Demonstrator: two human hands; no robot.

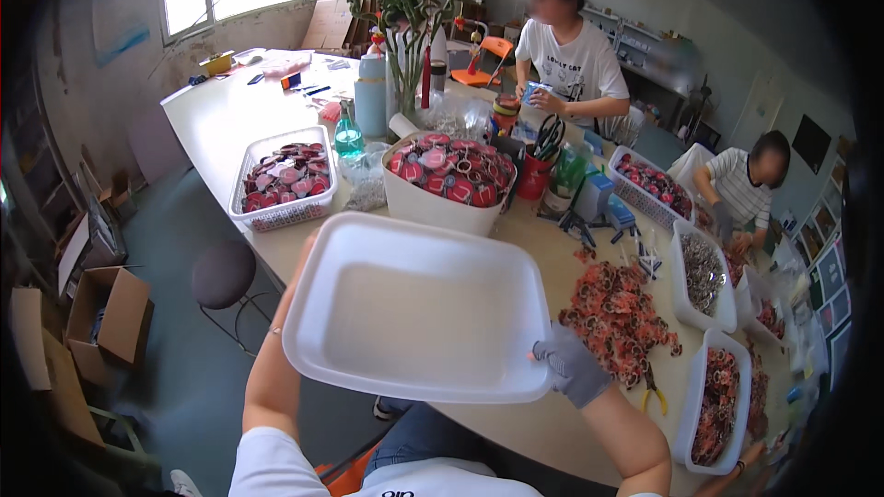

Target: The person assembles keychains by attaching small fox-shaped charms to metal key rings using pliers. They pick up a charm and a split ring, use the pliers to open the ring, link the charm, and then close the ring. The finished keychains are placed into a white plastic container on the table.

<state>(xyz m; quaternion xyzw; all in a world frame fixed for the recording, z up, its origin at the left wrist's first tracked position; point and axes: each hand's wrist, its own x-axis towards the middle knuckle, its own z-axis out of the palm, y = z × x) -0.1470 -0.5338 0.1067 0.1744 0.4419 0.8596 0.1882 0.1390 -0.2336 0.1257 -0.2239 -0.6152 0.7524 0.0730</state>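
An empty white plastic bin point(414, 313) is held up and tilted toward me between my two hands, above the near side of the table. My right hand point(573, 366), in a grey glove, is closed on the bin's right side with bare fingertips showing. Along the left edge, my left hand point(302, 262) supports the bin; most of its fingers are hidden behind it. Just beyond the bin stands a white tub point(442, 207) heaped with red round keyrings. To the right, a loose pile of red and brown ring pieces point(612, 317) lies on the table.
A white basket point(284, 212) of red pieces stands at left. Pliers point(655, 396) with yellow handles lie near several filled bins on the right. One person point(571, 46) stands across the table holding a small blue packet; another person point(741, 189) works at right. A stool point(224, 273) stands left.
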